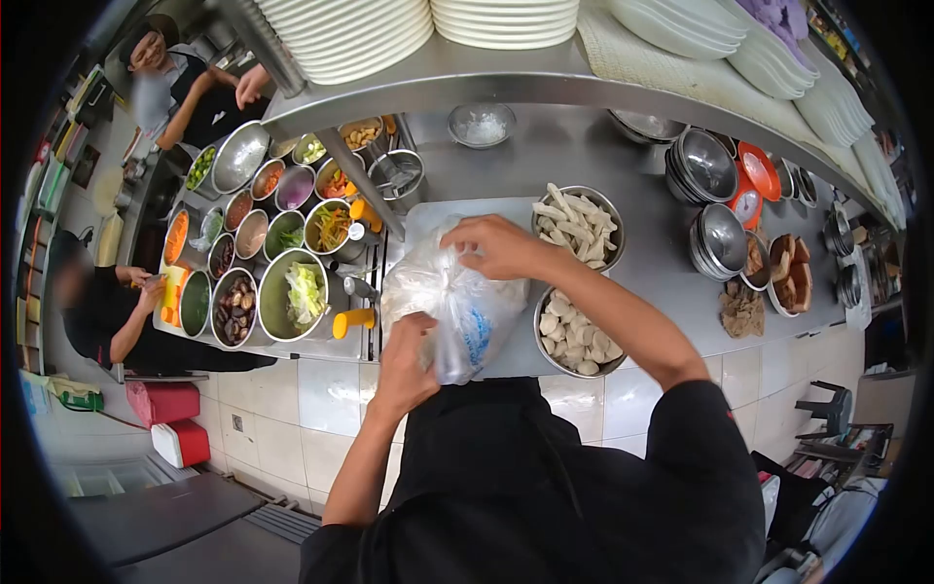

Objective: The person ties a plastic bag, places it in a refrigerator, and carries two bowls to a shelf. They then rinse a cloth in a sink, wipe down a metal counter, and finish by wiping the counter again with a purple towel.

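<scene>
A clear plastic bag with blue print lies full on a pale cutting board in front of me. My left hand has its fingers closed on the near left side of the bag. At the bag's upper side, my right hand bends over with its fingers pinching the plastic. What the bag contains is blurred by the crumpled film. Right of the bag stand a metal bowl of pale strips and, nearer me, a metal bowl of pale rounded pieces.
Several metal containers of cut vegetables fill the left counter. A shelf with stacked white plates crosses above. Stacked metal bowls and an orange scale stand right. Two people are at the left, one holding a phone-like object.
</scene>
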The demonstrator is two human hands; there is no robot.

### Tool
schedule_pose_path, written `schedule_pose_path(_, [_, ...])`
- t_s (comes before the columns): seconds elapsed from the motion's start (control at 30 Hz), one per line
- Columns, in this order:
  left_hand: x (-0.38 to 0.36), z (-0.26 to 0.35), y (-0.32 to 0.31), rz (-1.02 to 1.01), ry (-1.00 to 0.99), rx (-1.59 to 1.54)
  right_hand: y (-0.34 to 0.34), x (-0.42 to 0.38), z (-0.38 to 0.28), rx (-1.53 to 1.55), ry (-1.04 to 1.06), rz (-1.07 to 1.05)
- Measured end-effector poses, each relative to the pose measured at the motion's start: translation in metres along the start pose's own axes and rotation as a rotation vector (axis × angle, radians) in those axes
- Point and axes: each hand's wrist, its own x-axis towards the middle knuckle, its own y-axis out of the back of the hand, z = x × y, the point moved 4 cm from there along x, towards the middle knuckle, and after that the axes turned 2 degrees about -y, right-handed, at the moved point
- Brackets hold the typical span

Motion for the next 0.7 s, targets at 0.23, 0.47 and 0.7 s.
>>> schedule_pose_path(0.23, [-0.05,-0.033,0.033,0.266,0.298,0.078,0.078,-0.111,-0.025,0.016,-0.37,0.612])
schedule_pose_path(0.47, [-0.063,-0.051,0.019,0.424,0.484,-0.162,0.038,-0.125,-0.055,-0.126,-0.419,0.519])
schedule_pose_path(0.7, [-0.053,-0.033,0.023,0.297,0.409,-0.125,-0.046,-0.016,-0.045,-0.354,0.05,-0.077])
